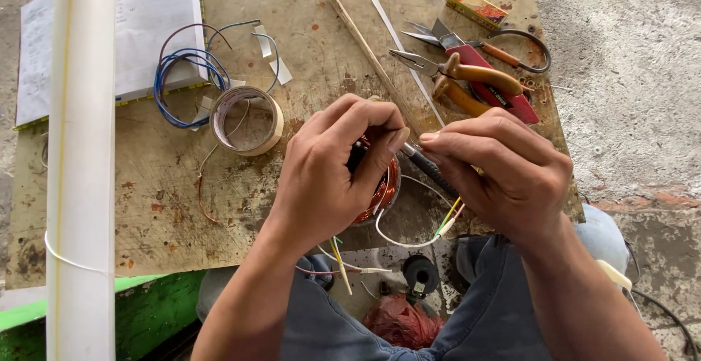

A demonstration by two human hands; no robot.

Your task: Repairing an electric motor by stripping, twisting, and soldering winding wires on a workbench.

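Left hand (328, 178) wraps the round copper-wound coil (381, 189) over my lap, at the worn board's (146, 186) edge — fingers clamped on it. Right hand (504, 167) pinches a thin dark sleeved lead (431, 170). I judge lead-dressing under way — next needs steady threading.
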